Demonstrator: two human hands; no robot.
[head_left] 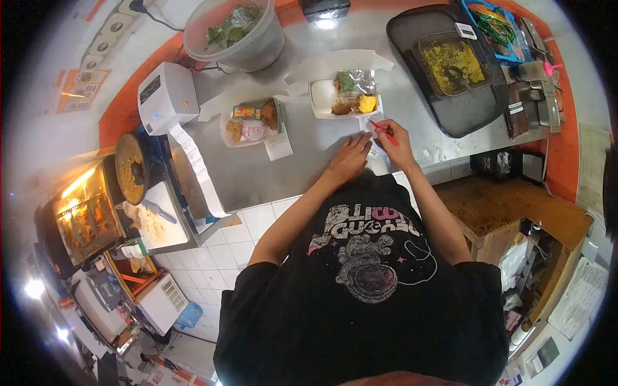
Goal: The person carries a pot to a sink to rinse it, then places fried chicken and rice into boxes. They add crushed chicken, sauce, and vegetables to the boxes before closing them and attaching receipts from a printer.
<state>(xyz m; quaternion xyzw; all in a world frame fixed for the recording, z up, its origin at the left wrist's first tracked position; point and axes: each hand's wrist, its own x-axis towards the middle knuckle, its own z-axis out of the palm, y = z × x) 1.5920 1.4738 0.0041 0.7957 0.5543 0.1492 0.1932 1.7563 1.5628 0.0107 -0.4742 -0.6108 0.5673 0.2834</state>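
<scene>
A red pen (pixel 385 134) is pinched in my right hand (pixel 399 147), its tip at a white paper slip (pixel 378 153) by the front of the steel counter. Fingers stretched out, my left hand (pixel 349 158) lies flat at the slip's left edge. Just beyond both hands is an open food box (pixel 317 113) with white rice, a green-filled clear packet, brown food and something yellow. To its left stands a second open box (pixel 226 134), holding fried pieces, a round wrapped item with red print and a small green-and-red pack. Another paper slip (pixel 279 147) hangs beside that box.
At the left, a white label printer (pixel 168 100) trails a long paper strip (pixel 196 168). A clear tub (pixel 248 55) of leaves stands behind. On the right, a black tray (pixel 412 61) holds a container of yellow food (pixel 454 61). A knife (pixel 158 212) lies on a cutting board (pixel 166 231).
</scene>
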